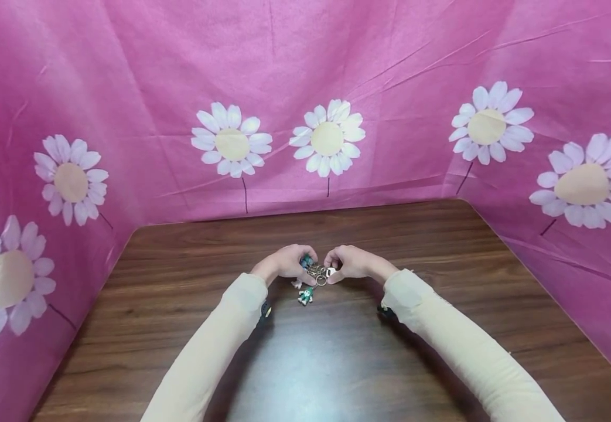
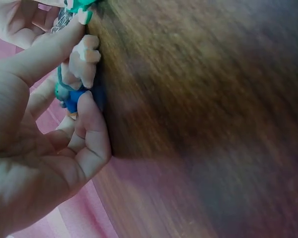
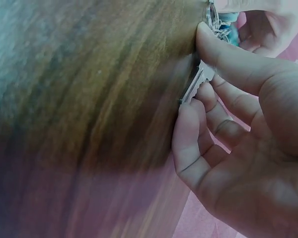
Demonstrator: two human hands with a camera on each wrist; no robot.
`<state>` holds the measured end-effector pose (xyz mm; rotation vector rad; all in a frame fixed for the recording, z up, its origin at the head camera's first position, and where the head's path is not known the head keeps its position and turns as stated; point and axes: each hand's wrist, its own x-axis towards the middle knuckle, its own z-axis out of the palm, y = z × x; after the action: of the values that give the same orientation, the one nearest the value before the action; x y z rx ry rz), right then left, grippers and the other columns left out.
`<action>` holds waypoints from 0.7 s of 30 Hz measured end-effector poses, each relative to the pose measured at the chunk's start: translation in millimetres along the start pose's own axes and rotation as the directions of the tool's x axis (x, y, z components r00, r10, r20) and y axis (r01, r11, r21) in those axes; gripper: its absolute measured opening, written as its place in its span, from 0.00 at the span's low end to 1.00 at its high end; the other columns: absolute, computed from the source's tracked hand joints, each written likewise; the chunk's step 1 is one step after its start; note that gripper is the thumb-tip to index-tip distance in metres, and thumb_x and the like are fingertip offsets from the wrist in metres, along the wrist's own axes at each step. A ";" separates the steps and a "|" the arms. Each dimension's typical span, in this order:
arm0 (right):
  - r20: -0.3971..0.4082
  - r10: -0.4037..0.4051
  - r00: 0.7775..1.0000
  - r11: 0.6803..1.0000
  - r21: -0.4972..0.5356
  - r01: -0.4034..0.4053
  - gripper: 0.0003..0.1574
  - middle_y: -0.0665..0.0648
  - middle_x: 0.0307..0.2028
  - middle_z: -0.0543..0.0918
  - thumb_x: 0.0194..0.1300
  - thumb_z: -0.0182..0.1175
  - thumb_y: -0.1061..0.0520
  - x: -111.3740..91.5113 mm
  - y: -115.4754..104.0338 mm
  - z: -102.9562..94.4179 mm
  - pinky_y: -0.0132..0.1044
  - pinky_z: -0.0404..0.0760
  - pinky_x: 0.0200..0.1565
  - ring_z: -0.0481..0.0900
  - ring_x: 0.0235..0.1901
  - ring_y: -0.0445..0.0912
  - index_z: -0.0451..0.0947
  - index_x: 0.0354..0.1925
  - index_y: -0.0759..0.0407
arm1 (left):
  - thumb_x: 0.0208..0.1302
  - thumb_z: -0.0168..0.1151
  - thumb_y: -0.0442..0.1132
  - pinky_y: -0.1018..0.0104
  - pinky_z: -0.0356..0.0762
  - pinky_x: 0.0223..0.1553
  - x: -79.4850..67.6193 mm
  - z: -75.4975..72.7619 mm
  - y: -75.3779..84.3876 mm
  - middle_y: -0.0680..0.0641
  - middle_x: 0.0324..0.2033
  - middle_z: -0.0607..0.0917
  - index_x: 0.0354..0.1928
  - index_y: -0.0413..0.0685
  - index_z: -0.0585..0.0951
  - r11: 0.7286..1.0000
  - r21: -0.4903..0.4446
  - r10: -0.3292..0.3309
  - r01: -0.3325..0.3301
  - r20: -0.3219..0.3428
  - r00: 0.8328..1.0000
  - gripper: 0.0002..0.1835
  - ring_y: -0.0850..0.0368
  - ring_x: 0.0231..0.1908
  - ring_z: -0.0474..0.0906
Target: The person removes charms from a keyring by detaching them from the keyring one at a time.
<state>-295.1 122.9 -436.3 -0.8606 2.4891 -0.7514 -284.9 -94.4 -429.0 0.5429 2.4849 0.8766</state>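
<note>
A bunch of small figure charms and a key on a metal key ring (image 1: 321, 281) lies on the table between both hands. My left hand (image 1: 289, 261) has curled fingers around the charms, with fingertips on a blue figure charm (image 2: 75, 99). Beside it, a pale charm (image 2: 84, 59) shows in the left wrist view. A green-and-white figure charm (image 1: 306, 296) lies nearest to me. My right hand (image 1: 352, 262) holds a silver toothed key (image 3: 194, 87) between thumb and fingers; the key's white head (image 1: 330, 272) shows in the head view. Linking chains are partly hidden by fingers.
The brown wood-grain table (image 1: 305, 363) spreads around the hands. Pink cloth (image 1: 389, 58) printed with white daisies hangs along its back and sides. A dark wrist device (image 1: 266, 309) sits under the left sleeve, and another (image 1: 386, 312) under the right.
</note>
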 end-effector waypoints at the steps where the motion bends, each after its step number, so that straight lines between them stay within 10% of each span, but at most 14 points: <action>1: -0.002 -0.002 1.000 1.000 0.002 0.002 0.15 0.51 0.29 0.77 0.55 0.77 0.58 -0.2 0.4 0.3 0.35 0.71 0.39 0.71 0.31 0.41 0.82 0.38 0.58 | 0.49 0.83 0.40 0.64 0.75 0.46 -0.3 0.1 0.0 0.50 0.36 0.84 0.47 0.49 0.82 1.000 0.011 -0.004 0.004 -0.007 1.000 0.24 0.59 0.34 0.78; 21: -0.007 0.001 1.000 1.000 -0.004 -0.001 0.10 0.52 0.34 0.74 0.58 0.76 0.56 -2.6 1.2 2.8 0.38 0.73 0.45 0.73 0.37 0.44 0.82 0.35 0.55 | 0.53 0.81 0.46 0.68 0.75 0.37 -6.4 1.6 -1.3 0.57 0.14 0.79 0.35 0.53 0.85 0.996 0.085 0.022 -0.021 -0.016 1.000 0.13 0.63 0.19 0.78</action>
<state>-292.3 124.5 -438.7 -0.8599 2.4975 -0.7501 -279.1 -97.8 -429.2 0.5939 2.5452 0.7894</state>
